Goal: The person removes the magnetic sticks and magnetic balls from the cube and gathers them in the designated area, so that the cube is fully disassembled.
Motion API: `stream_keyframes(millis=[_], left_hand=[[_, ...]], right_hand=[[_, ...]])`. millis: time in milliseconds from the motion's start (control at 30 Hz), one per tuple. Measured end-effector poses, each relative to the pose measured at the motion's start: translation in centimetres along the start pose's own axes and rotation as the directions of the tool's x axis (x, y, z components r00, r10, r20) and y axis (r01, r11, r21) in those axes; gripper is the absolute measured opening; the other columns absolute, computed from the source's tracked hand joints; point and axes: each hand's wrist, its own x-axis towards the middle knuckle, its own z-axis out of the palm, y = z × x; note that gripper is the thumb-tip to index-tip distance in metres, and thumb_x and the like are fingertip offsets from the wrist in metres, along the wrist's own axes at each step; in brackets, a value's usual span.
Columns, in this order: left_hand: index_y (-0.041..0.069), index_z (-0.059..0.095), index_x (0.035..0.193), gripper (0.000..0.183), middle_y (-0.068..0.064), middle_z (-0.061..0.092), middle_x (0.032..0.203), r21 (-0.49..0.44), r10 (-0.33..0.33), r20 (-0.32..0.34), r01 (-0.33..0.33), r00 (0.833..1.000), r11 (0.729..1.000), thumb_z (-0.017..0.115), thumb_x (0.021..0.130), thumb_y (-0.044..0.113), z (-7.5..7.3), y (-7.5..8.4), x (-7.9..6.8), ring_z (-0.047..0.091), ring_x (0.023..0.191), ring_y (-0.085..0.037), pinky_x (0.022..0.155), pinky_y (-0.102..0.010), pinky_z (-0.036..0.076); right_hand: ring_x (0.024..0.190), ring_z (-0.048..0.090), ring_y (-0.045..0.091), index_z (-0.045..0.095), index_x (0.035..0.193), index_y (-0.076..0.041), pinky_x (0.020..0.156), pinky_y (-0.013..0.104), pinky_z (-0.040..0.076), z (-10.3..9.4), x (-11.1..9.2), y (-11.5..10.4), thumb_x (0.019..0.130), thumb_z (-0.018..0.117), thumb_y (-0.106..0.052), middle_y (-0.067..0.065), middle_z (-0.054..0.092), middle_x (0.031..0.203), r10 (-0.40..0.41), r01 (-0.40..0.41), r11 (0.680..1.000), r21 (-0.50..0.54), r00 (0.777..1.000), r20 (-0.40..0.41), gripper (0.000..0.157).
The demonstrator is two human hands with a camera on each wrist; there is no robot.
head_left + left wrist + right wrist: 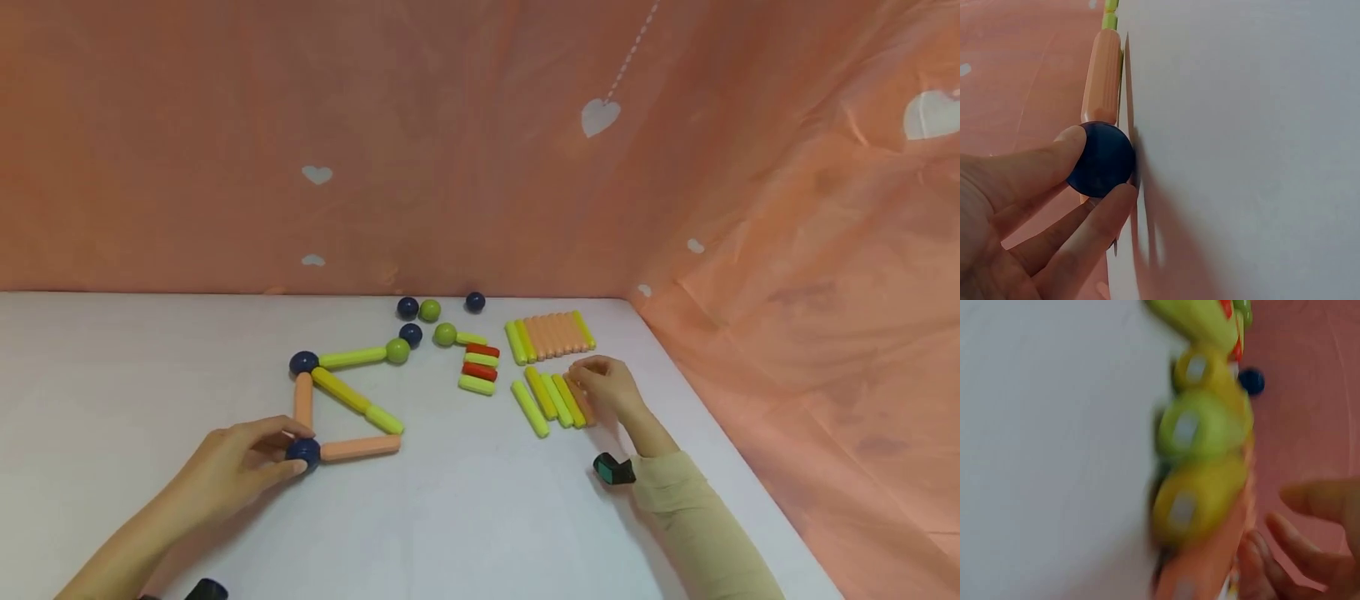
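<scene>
My left hand (243,458) pinches a dark blue ball (1104,159) between thumb and fingers. From this ball one orange stick (360,447) runs right and another orange stick (303,400) runs up to a second blue ball (303,362). A lime stick (352,357) joins that second ball to a green ball (397,350). A yellow stick (341,389) with a lime stick (384,419) at its end slants down from it. My right hand (609,385) is beside a loose orange stick (582,404), fingertips right at its far end, thumb and forefinger apart.
Yellow and lime sticks (557,400) lie left of the right hand, with a row of sticks (551,336) behind. Short red and lime pieces (480,371) lie mid-table. Near the back are loose blue balls (475,302) and a green ball with a stick (446,334).
</scene>
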Motion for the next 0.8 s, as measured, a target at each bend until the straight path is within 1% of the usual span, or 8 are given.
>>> stream_keyframes(millis=[67,133,233,333,433,500,667,800], left_hand=[[0.014,0.067,0.109,0.03,0.0,0.072,0.09,0.0,0.001,-0.003,-0.001,1.0,1.0,0.076,0.081,0.016,-0.1,0.1,0.2,0.067,0.084,-0.022,0.078,-0.053,0.05],[0.014,0.067,0.109,0.03,-0.001,0.072,0.09,0.001,-0.005,0.0,0.005,1.0,1.0,0.076,0.081,0.016,-0.1,0.1,0.3,0.067,0.085,-0.023,0.078,-0.054,0.05],[0.014,0.067,0.11,0.03,-0.001,0.072,0.09,-0.005,-0.014,0.009,0.014,1.0,1.0,0.076,0.081,0.017,-0.1,0.1,0.2,0.067,0.085,-0.023,0.079,-0.055,0.049],[0.014,0.067,0.11,0.03,-0.001,0.072,0.091,-0.015,-0.026,0.019,0.027,0.999,1.0,0.076,0.082,0.018,-0.1,0.1,0.1,0.067,0.086,-0.023,0.08,-0.056,0.049],[0.014,0.067,0.111,0.031,-0.001,0.072,0.092,-0.016,-0.041,0.02,0.042,0.999,0.999,0.075,0.082,0.019,-0.3,0.1,0.1,0.067,0.088,-0.024,0.081,-0.056,0.048],[0.014,0.067,0.111,0.031,-0.001,0.072,0.092,-0.018,-0.046,0.015,0.047,0.999,0.999,0.075,0.082,0.019,-0.3,0.2,0.0,0.067,0.088,-0.025,0.081,-0.056,0.049],[0.013,0.067,0.108,0.029,-0.003,0.073,0.092,-0.03,-0.049,0.013,0.049,0.999,0.998,0.076,0.081,0.017,0.0,0.4,-0.3,0.068,0.088,-0.025,0.082,-0.056,0.05],[0.013,0.068,0.107,0.028,-0.003,0.073,0.091,-0.024,-0.041,0.002,0.041,0.999,0.999,0.076,0.08,0.016,-0.1,0.7,-0.3,0.069,0.087,-0.024,0.081,-0.056,0.05]], right_hand=[[0.094,0.06,0.028,0.062,0.114,0.004,0.074,0.024,0.05,0.4,-0.1,-1.1,0.096,0.057,-0.021,0.02,0.063,0.111,-0.065,0.066,0.998,0.003,0.996,-0.066,0.031],[0.095,0.061,0.029,0.063,0.112,0.003,0.075,0.023,0.05,1.3,-0.3,-2.3,0.095,0.058,-0.019,0.02,0.065,0.108,-0.144,0.147,0.989,0.016,0.983,-0.115,0.028],[0.091,0.062,0.025,0.065,0.109,0.002,0.074,0.02,0.048,3.0,-0.7,-3.9,0.093,0.06,-0.015,0.018,0.067,0.101,-0.247,0.255,0.964,0.069,0.963,-0.107,0.023],[0.088,0.063,0.023,0.064,0.109,0.003,0.073,0.02,0.051,4.9,-1.2,-5.4,0.092,0.061,-0.012,0.016,0.066,0.098,-0.314,0.311,0.933,0.179,0.949,-0.014,0.022],[0.086,0.064,0.021,0.064,0.109,0.004,0.073,0.023,0.053,6.8,-1.7,-6.7,0.091,0.062,-0.011,0.016,0.067,0.099,-0.382,0.344,0.9,0.267,0.918,0.103,0.023],[0.085,0.063,0.015,0.064,0.108,0.002,0.075,0.024,0.052,8.1,-2.2,-7.6,0.089,0.065,-0.013,0.015,0.068,0.099,-0.42,0.365,0.887,0.284,0.893,0.163,0.024],[0.079,0.061,0.007,0.066,0.104,0.003,0.076,0.021,0.051,11.2,-3.6,-9.1,0.087,0.068,-0.011,0.015,0.068,0.094,-0.51,0.432,0.853,0.292,0.807,0.296,0.021],[0.076,0.06,0.005,0.066,0.104,0.003,0.072,0.02,0.051,13.1,-4.3,-10.2,0.088,0.067,-0.009,0.016,0.068,0.092,-0.537,0.436,0.841,0.321,0.748,0.39,0.02]])
